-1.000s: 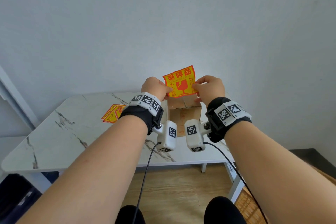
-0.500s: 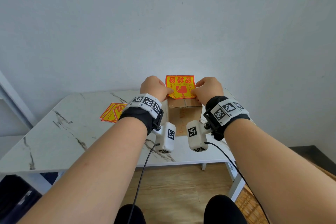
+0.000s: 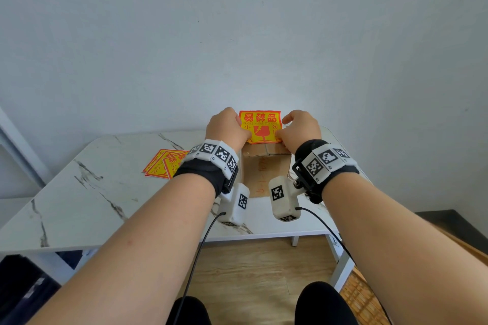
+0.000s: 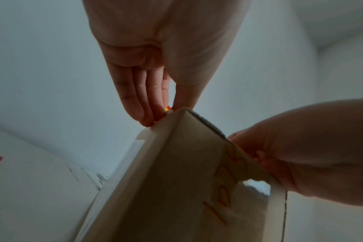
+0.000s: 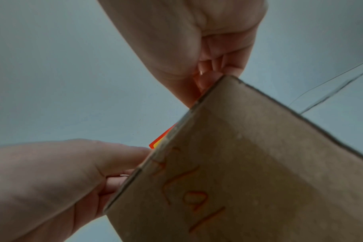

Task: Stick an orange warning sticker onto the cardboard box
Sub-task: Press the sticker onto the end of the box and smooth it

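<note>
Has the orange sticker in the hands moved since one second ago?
Yes. The orange sticker came down toward the cardboard box top and turned from tilted to level.

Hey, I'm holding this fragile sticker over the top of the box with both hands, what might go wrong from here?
1. The orange sticker is pinched only at its lower corners by the left hand and right hand, so its free upper part may flop and crease.
2. It may land crooked on the cardboard box.
3. Adhesive might cling to your fingers.
</note>
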